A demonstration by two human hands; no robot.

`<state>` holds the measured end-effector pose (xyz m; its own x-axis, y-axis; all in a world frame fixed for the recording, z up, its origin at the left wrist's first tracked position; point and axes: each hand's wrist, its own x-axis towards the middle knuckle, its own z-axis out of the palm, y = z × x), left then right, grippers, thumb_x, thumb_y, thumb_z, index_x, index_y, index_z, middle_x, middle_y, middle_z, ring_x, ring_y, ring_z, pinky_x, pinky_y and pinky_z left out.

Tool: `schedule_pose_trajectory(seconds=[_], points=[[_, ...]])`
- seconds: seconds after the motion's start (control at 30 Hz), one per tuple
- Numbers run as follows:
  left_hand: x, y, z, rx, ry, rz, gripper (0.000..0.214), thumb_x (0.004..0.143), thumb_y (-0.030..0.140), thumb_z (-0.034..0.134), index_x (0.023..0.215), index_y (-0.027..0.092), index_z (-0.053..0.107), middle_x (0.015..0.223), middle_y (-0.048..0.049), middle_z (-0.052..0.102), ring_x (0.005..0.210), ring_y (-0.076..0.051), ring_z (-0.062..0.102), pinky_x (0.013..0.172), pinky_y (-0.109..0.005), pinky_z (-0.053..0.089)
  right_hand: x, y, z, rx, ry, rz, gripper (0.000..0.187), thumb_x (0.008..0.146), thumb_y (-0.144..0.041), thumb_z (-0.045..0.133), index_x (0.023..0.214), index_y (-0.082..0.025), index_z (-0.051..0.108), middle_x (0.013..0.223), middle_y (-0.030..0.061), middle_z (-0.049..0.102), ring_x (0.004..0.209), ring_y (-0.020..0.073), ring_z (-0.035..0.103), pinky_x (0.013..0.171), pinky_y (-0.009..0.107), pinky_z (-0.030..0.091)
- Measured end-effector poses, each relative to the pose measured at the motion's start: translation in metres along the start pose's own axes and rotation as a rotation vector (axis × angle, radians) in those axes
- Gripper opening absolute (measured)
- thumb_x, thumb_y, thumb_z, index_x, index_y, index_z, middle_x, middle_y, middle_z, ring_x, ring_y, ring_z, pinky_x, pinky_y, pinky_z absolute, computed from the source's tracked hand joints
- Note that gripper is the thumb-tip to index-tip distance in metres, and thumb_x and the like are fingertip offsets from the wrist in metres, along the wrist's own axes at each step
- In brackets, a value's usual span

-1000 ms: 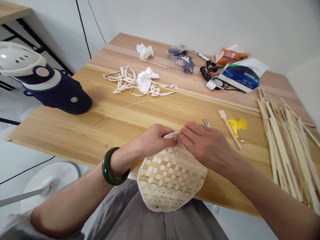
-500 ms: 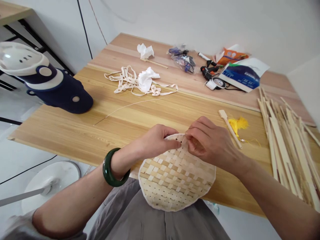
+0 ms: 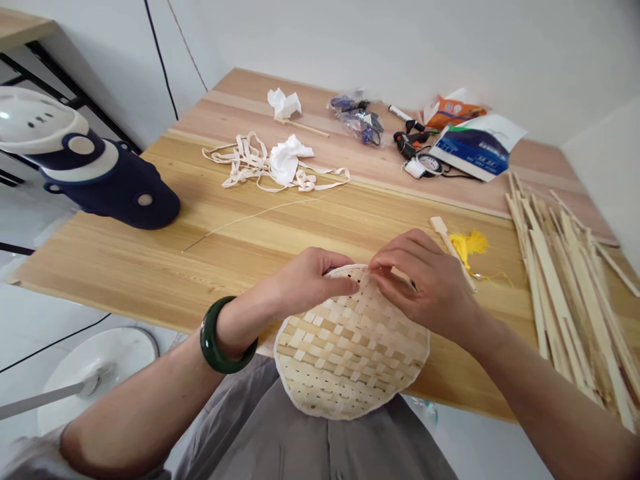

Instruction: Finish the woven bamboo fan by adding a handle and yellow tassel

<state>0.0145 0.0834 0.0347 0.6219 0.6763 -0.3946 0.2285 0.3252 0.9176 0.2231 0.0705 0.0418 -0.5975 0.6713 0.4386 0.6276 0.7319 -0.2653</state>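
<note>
While pinching the far rim of a woven bamboo disc | left hand: fingers curled, grasping rim | right hand: fingertips clenched on rim | disc: overhanging near edge of wooden table | right of disc: yellow tassel, loose bamboo strips

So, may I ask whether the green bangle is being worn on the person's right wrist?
No, the green bangle is around the left wrist, and the right wrist is bare.
</note>
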Motion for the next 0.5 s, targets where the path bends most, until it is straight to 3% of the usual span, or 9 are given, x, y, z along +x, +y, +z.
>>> schedule_pose_trajectory(seconds=[0.1, 0.27, 0.5], points=[[0.000, 0.000, 0.001, -0.012, 0.004, 0.003, 0.012, 0.077, 0.024, 0.059, 0.083, 0.016, 0.067, 0.079, -0.0003, 0.067, 0.072, -0.015, 0.059, 0.062, -0.024, 0.043, -0.003, -0.003, 0.000, -0.199, -0.010, -0.118, 0.007, 0.091, -0.015, 0.057, 0.091, -0.020, 0.062, 0.085, 0.0041, 0.069, 0.084, 0.0206, 0.056, 0.069, 0.033, 0.048], [0.001, 0.001, 0.003, 0.046, 0.041, 0.035, 0.009, 0.075, 0.023, 0.058, 0.074, 0.016, 0.064, 0.067, 0.0027, 0.056, 0.062, -0.012, 0.049, 0.055, -0.022, 0.037, 0.002, -0.012, -0.004, -0.484, -0.070, -0.317, 0.029, 0.094, -0.006, 0.047, 0.076, -0.019, 0.064, 0.076, 0.0041, 0.067, 0.078, 0.0193, 0.057, 0.068, 0.033, 0.047], [0.006, -0.004, 0.002, 0.142, 0.057, 0.080, 0.013, 0.075, 0.025, 0.056, 0.072, 0.016, 0.065, 0.067, 0.0024, 0.055, 0.066, -0.013, 0.049, 0.060, -0.023, 0.039, 0.015, -0.010, 0.002, -0.488, -0.158, -0.401, 0.029, 0.092, -0.003, 0.043, 0.075, -0.017, 0.062, 0.072, 0.0063, 0.062, 0.074, 0.0205, 0.053, 0.061, 0.034, 0.042]])
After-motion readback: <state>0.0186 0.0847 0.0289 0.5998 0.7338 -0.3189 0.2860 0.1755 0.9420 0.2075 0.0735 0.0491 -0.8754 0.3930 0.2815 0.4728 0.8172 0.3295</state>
